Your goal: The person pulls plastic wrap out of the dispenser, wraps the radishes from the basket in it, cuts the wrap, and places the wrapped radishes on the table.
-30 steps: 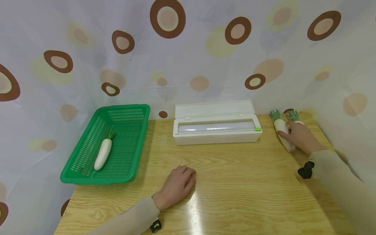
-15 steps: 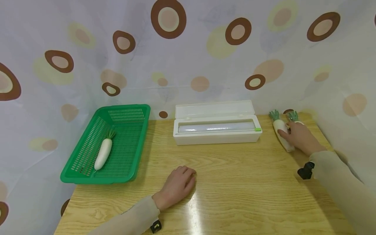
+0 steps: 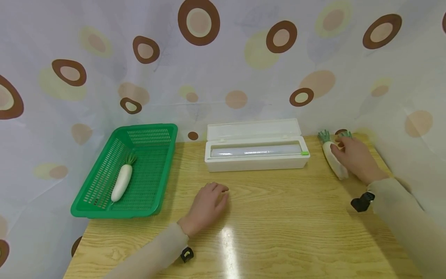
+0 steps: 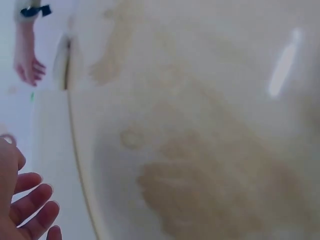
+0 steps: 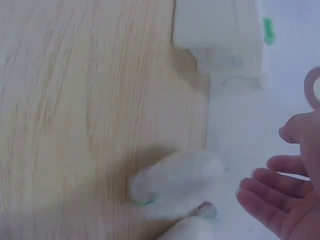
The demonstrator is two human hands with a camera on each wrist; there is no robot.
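My right hand [image 3: 356, 157] hovers at the far right over two white radishes with green tops. The nearer radish [image 3: 333, 159] shows beside the thumb, while the hand covers most of the other, leaving its green top [image 3: 346, 134] in sight. In the right wrist view the fingers [image 5: 272, 192] are relaxed with nothing between them, and the radish [image 5: 180, 182] lies apart from them. My left hand [image 3: 206, 207] is over the middle of the table, its fingers loosely bent and holding nothing. The left wrist view shows those fingers [image 4: 35, 205] spread a little.
A green plastic basket [image 3: 163, 170] stands on the left with one white radish [image 3: 122, 182] in it. At the back of the wooden table [image 3: 271, 224] is a white cling-film box [image 3: 258, 163], lid raised, a roll [image 3: 256, 150] inside. A patterned curtain [image 3: 223, 69] hangs behind.
The right hand has lifted off the radishes, its thumb and fingers parting. My left hand has risen from the table and shifted slightly forward and left.
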